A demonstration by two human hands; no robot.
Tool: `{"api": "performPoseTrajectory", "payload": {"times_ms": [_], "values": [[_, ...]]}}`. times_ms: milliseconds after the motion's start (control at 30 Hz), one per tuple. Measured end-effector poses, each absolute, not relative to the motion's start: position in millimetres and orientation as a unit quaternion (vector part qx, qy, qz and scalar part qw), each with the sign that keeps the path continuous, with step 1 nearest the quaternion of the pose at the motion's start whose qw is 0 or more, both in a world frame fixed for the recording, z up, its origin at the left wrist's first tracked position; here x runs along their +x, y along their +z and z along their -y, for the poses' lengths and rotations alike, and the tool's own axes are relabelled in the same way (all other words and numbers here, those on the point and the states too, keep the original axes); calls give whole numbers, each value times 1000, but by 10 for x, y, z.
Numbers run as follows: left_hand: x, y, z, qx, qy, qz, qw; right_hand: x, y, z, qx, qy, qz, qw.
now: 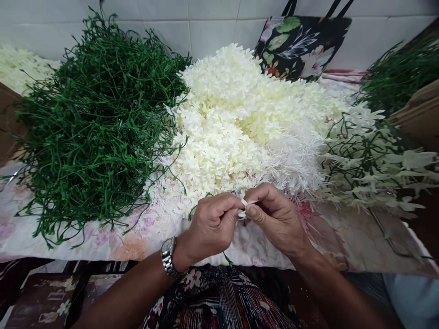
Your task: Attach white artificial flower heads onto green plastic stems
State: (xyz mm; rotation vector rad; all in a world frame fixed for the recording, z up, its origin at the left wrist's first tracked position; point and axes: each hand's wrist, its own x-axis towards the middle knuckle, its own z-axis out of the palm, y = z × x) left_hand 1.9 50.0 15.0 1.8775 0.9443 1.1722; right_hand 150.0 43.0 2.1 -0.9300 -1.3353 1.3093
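My left hand (217,224) and my right hand (274,219) meet above the front edge of the cloth. Between their pinched fingertips is a small white flower (243,208), gripped from both sides. A green stem pokes out below my left hand. Just beyond my fingers lies a large heap of cream-white flowers (222,137), with thin white stamens (298,160) at its right front. To the left rises a tall tangled pile of green stems (103,114).
Assembled white flowers on green stems (370,164) lie at the right, near a bent metal rod (386,235). Cardboard boxes (420,112) stand at both sides. A floral black bag (302,45) leans on the tiled wall. A floral cloth (130,244) covers the table.
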Motion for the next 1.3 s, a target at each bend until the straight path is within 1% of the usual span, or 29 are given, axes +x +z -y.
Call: {"api": "performPoseTrajectory", "payload": {"times_ms": [67, 133, 267, 400, 533, 633, 767, 833, 900, 1100, 1300], "values": [[10, 192, -508, 686, 453, -384, 420, 1521, 29, -409, -384, 532, 562, 503], [-6, 225, -504, 653, 458, -401, 451, 1541, 28, -373, -388, 504, 579, 510], [-20, 269, -473, 655, 459, -418, 431, 1581, 51, -309, -422, 379, 624, 537], [9, 302, -438, 664, 460, -422, 412, 1605, 139, -304, -416, 260, 708, 508], [43, 305, -400, 685, 444, -434, 381, 1591, 207, -321, -394, 203, 749, 493], [48, 289, -371, 703, 441, -438, 346, 1575, 209, -318, -392, 199, 754, 489], [29, 289, -339, 736, 445, -422, 286, 1571, 180, -296, -394, 229, 742, 492], [17, 303, -324, 748, 443, -412, 273, 1571, 165, -284, -392, 244, 736, 496], [7, 316, -312, 754, 435, -404, 280, 1571, 149, -273, -389, 246, 734, 499], [-12, 331, -310, 711, 420, -432, 363, 1580, 111, -254, -383, 223, 741, 505], [-8, 326, -306, 711, 416, -426, 374, 1579, 99, -238, -375, 200, 754, 502]]}}
